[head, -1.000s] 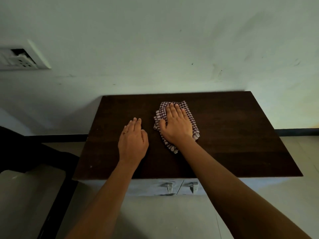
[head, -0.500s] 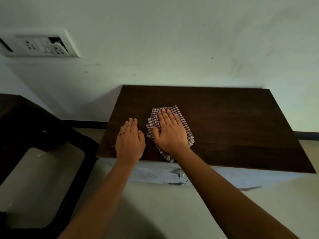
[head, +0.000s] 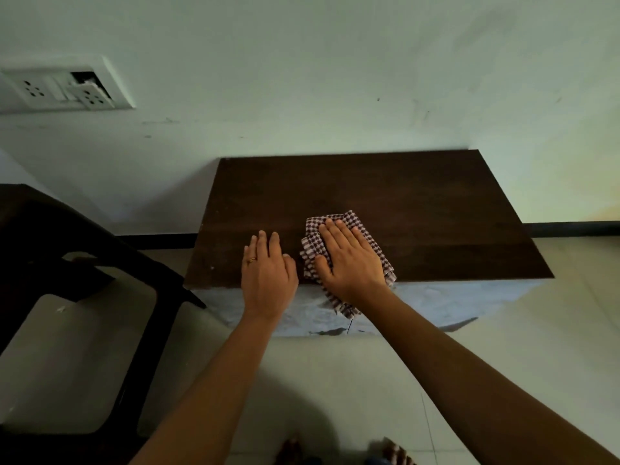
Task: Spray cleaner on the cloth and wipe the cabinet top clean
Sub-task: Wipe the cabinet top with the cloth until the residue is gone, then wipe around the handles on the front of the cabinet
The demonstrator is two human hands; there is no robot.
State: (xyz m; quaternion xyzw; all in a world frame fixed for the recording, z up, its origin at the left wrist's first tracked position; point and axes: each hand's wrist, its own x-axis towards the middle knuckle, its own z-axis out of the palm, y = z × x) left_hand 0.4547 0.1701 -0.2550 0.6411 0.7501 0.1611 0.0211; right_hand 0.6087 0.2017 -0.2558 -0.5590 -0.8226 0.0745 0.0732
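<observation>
At frame centre, right hand (head: 352,263) flat, fingers straight, pressing cloth (head: 350,219) onto cabinet top (head: 419,203) at front edge, cloth corner overhanging. Left hand (head: 268,280) flat beside, holding nothing. Spraying seemingly done; wiping apparently midway, right side probably left.

**Brown top, checked cloth**

The cabinet top (head: 419,203) is dark brown, faintly grained; the cabinet front (head: 453,300) pale bluish white. The cloth (head: 313,245) is checked maroon and white. The wall (head: 335,78) is pale green, the chair (head: 50,236) black.
</observation>
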